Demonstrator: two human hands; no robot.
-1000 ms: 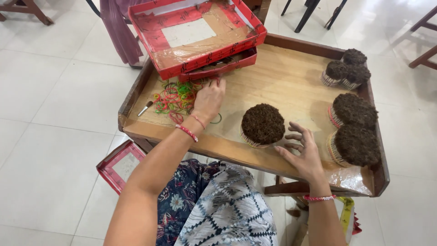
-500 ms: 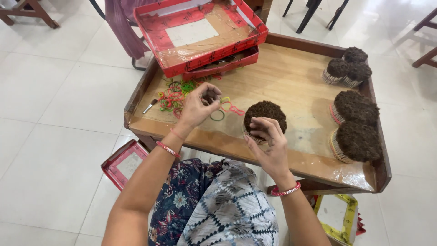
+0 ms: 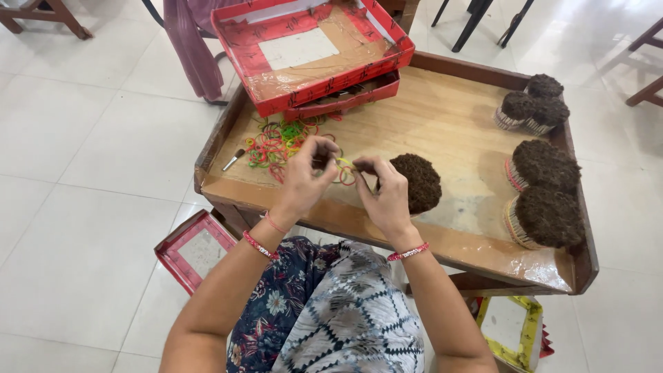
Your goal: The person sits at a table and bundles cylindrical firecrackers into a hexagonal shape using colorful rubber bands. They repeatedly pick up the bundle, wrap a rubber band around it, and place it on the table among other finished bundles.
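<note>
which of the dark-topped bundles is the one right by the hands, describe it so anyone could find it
Start at the wooden tray table. The bundle stands near its front edge, just beyond the right hand. The other dark-topped bundles crowd the tray's right side; this one stands alone.

Bare wooden tray [image 3: 456, 131] surface open at centre, red boxes [image 3: 311, 52] blocking twelve o'clock, dark-topped bundles [image 3: 545, 186] crowding three o'clock, nearest bundle [image 3: 418, 181] beside right hand [image 3: 387, 197], loose rubber bands [image 3: 280, 138] at ten o'clock

Bright, even daylight; soft shadows; floor glare upper right; sharp focus
</note>
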